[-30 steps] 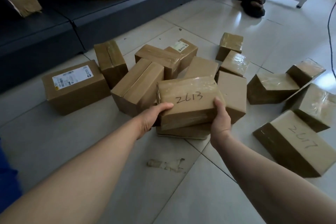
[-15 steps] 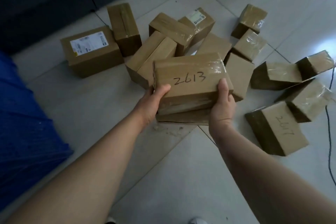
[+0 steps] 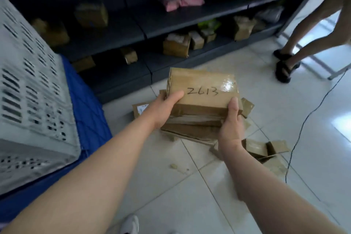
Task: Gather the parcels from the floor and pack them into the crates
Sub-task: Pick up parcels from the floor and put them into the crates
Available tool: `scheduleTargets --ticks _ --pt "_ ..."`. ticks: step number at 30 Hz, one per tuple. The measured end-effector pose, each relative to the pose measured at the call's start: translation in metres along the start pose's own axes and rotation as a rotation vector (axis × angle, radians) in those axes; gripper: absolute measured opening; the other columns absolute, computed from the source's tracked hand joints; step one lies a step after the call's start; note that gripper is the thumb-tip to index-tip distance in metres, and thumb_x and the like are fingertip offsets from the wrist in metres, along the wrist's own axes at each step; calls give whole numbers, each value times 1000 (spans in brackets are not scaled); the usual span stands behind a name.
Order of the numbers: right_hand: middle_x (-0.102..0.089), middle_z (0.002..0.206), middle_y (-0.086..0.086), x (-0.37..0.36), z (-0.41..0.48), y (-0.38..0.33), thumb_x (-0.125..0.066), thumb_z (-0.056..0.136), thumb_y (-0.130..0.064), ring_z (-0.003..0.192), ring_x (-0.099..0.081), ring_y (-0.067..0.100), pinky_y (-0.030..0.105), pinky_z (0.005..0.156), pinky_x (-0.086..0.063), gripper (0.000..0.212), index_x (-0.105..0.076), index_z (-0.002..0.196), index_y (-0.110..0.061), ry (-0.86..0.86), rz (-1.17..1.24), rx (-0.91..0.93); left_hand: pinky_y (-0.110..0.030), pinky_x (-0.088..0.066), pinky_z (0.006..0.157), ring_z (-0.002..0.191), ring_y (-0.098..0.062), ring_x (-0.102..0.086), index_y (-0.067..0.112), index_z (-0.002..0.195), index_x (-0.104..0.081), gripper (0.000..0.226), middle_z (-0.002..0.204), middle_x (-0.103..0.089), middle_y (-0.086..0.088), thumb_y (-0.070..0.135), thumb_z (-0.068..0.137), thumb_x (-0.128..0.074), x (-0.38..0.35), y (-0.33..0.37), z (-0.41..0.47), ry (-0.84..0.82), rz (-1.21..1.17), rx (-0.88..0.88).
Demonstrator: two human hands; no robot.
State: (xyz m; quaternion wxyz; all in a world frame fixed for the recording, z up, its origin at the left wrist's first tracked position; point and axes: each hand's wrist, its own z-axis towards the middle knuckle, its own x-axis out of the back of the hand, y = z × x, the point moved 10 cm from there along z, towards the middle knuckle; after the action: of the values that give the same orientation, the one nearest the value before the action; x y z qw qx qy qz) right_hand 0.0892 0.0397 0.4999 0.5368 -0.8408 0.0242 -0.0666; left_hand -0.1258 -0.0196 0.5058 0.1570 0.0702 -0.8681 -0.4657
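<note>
Both hands hold a brown cardboard parcel marked "2613" (image 3: 202,89), raised high above the floor; a flatter parcel (image 3: 191,129) lies under it in the same grip. My left hand (image 3: 163,108) clasps the left end with the thumb on top. My right hand (image 3: 230,125) clasps the right end. Most floor parcels are hidden behind the load; a labelled one (image 3: 139,109) peeks out at the left and a few (image 3: 266,149) show at the lower right. A grey perforated crate (image 3: 32,100) stands at the left on a blue crate (image 3: 85,104).
Dark shelving (image 3: 144,32) with brown and pink parcels runs along the back. Another person's legs in black sandals (image 3: 284,66) stand at the upper right. A black cable (image 3: 303,125) trails across the white tile floor at the right. My shoe (image 3: 131,224) shows at the bottom.
The parcel marked 2613 and the one beneath have come up off the floor pile in both hands. The view has swung up and left, bringing in the grey crate and the shelves.
</note>
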Motion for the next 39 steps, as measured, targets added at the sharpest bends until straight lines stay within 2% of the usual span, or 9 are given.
scheduleTargets --ticks 2,4,12,20,23,26,30,35,39 --pt "-53 99 -10 -17 -29 -59 -42 93 -66 90 -50 7 35 86 -38 45 -47 115 -27 -74 -23 50 -35 -37 101 120 -23 -52 26 140 -47 75 129 -56 1 75 83 -44 38 52 -35 76 1 -47" --pt "-54 100 -9 -38 -59 -110 -42 91 -68 95 -53 13 37 88 -40 46 -46 113 -27 -147 -40 94 -35 -37 95 119 -23 -52 25 140 -47 69 130 -55 0 70 88 -42 77 88 -70 162 11 -73" --pt "-55 99 -6 -144 -187 -214 -44 87 -74 94 -53 16 41 94 -42 55 -44 114 -25 -475 -72 154 -45 -38 108 120 -20 -53 31 139 -48 110 135 -56 4 96 51 -40 218 144 -213 420 -83 -117" --pt "-62 105 1 -269 -311 -220 -54 81 -75 96 -59 19 41 91 -49 63 -51 112 -20 -808 -179 132 -45 -33 112 126 -20 -50 35 137 -52 109 138 -55 7 94 46 -50 360 97 -304 648 -258 -74" --pt "-61 99 -2 -304 -332 -215 -55 82 -73 92 -59 18 37 84 -47 63 -51 112 -18 -850 -190 130 -45 -33 112 125 -19 -50 36 130 -55 86 136 -55 8 84 59 -49 390 87 -314 656 -317 -56" --pt "-60 100 -3 -352 -351 -215 -55 82 -73 96 -57 20 37 87 -45 72 -53 124 -14 -858 -234 153 -41 -39 104 108 -18 -55 32 100 -60 36 110 -62 6 64 90 -45 427 67 -305 618 -417 -24" --pt "-60 101 -1 -408 -352 -210 -56 79 -76 99 -58 23 39 88 -46 82 -53 128 -10 -818 -319 152 -48 -40 106 110 -24 -56 31 101 -59 37 110 -63 0 62 92 -42 475 47 -275 580 -447 31" --pt "-63 108 4 -450 -350 -190 -56 82 -71 99 -60 24 43 93 -49 71 -54 122 -12 -735 -351 109 -38 -43 97 91 -18 -60 27 87 -65 33 89 -68 0 50 97 -43 529 48 -238 519 -464 -10" --pt "-62 112 5 -461 -353 -170 -59 87 -55 99 -59 22 36 79 -48 57 -53 124 -12 -699 -330 39 -28 -46 66 75 -15 -62 23 88 -64 26 84 -66 0 44 95 -51 560 41 -207 488 -514 3"
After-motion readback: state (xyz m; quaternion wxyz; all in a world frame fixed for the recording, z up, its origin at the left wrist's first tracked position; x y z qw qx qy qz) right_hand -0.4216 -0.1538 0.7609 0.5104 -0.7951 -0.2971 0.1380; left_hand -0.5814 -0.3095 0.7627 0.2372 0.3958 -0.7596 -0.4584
